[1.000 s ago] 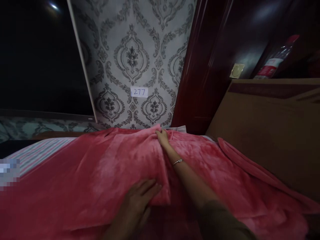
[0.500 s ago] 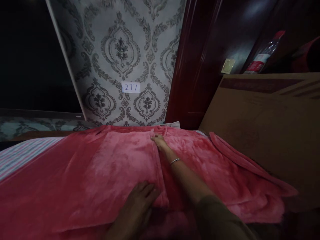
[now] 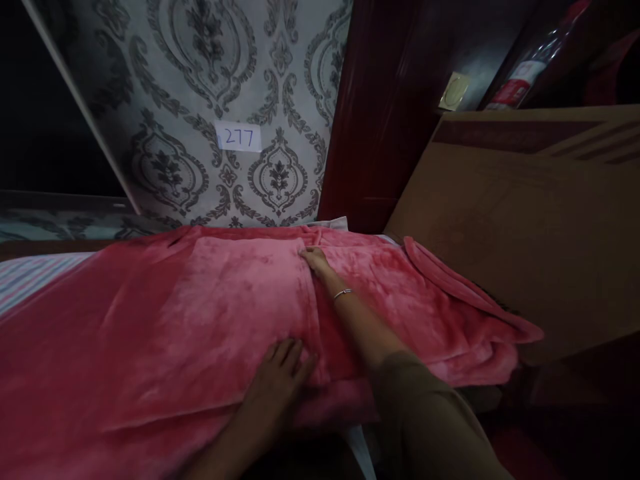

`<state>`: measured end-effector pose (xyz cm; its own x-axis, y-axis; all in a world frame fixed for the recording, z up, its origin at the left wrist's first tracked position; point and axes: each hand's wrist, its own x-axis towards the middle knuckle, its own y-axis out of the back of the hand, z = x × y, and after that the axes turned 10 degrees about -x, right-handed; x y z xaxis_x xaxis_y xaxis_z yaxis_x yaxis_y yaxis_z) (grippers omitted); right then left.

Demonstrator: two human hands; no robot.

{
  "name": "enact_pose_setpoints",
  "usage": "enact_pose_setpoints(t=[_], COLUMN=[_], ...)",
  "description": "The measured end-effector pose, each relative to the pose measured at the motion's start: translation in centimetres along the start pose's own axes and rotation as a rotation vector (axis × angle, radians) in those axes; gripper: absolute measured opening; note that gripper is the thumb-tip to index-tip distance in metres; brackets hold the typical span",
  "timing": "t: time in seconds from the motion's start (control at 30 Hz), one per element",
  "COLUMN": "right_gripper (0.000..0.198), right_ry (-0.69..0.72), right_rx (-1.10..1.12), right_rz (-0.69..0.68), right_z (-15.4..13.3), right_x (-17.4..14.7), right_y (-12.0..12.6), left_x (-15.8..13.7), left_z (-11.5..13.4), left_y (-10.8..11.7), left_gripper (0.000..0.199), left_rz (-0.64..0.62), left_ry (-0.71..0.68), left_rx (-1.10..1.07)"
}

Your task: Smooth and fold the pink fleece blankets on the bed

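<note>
A pink-red plush blanket (image 3: 225, 300) lies spread out, with a folded-over section in its middle whose edge runs from far to near. My right hand (image 3: 315, 259), with a bracelet on its wrist, is at the far corner of that section, its fingers closed on the blanket's edge. Nearer to me, my left hand (image 3: 283, 367) rests flat on the near end of the same section, fingers stretched out. Part of the left palm is in shadow. To the right of my right arm, more of the blanket lies in layers with a rolled rim.
Under the blanket at left shows a striped sheet (image 3: 43, 275). A large cardboard box (image 3: 525, 200) stands on the right, with a plastic bottle (image 3: 520, 83) behind its top edge. Behind are a patterned wall with a paper label (image 3: 239, 137) and a dark screen (image 3: 45, 120).
The view has tilted down and shifted, so the scene sits differently in the picture. Both hands stay at the folded section; the left hand's fingers lie flatter on the blanket.
</note>
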<state>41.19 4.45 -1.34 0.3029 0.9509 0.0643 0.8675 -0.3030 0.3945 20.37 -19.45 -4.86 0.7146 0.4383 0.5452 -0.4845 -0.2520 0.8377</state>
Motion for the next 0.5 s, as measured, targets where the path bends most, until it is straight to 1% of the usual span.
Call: enact_pose_setpoints(t=[0.1, 0.17, 0.2, 0.27, 0.33, 0.4, 0.47, 0.5], right_gripper=[0.039, 0.050, 0.052, 0.055, 0.058, 0.062, 0.061, 0.058], right_ry=[0.015, 0.012, 0.010, 0.014, 0.038, 0.079, 0.188, 0.268], right_rx=[-0.073, -0.127, -0.153, -0.200, -0.239, -0.268, -0.351, -0.410], right_rz=[0.039, 0.050, 0.052, 0.055, 0.056, 0.063, 0.074, 0.069], right_z=[-0.8, -1.0, -1.1, -1.0, -1.0, -1.3, -1.9, -2.5], right_x=[0.1, -0.1, -0.3, -0.7, -1.3, -1.8, -2.1, -2.1], right_y=[-0.3, -0.5, -0.6, -0.6, -0.4, 0.1, 0.4, 0.4], left_x=[0.0, -0.1, -0.2, -0.6, -1.2, -2.3, -4.1, -5.2], left_z=[0.2, 0.6, 0.7, 0.5, -0.6, -2.7, -5.5, -6.9], left_y=[0.4, 1.4, 2.2, 4.5, 7.4, 10.4, 13.0, 13.9], left_gripper=[0.048, 0.051, 0.054, 0.055, 0.050, 0.042, 0.040, 0.045], left_rz=[-0.032, -0.063, -0.069, -0.040, 0.042, 0.160, 0.280, 0.327], left_ry=[0.021, 0.038, 0.047, 0.076, 0.116, 0.215, 0.444, 0.591], left_rx=[-0.037, -0.092, -0.124, -0.175, -0.182, -0.154, -0.125, -0.125])
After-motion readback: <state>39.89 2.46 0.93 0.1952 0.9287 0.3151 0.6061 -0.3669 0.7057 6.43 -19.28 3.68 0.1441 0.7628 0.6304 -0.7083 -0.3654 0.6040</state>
